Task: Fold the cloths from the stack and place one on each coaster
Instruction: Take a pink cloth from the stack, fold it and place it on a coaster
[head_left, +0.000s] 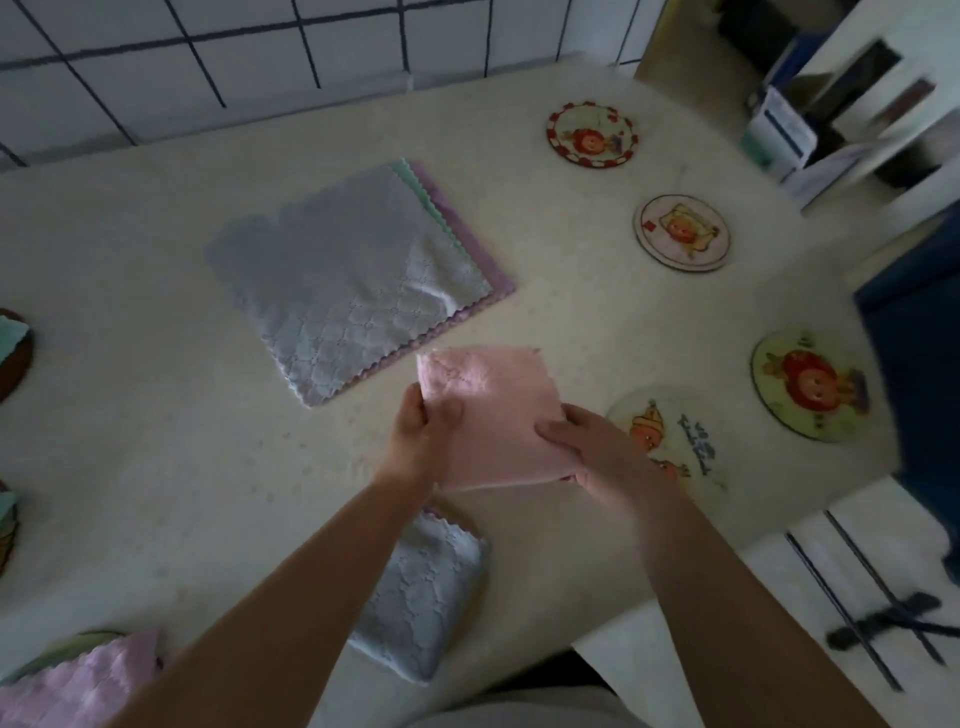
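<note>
Countertop, pale beneath tiled wall; left hand and right hand grip pink cloth.

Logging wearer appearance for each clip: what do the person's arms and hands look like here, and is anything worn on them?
Both forearms are bare up to the frame edge, with no sleeves in view. The left hand and right hand have no gloves, and no rings, watch or bracelets show. Blur hides finer detail such as the nails.
</note>
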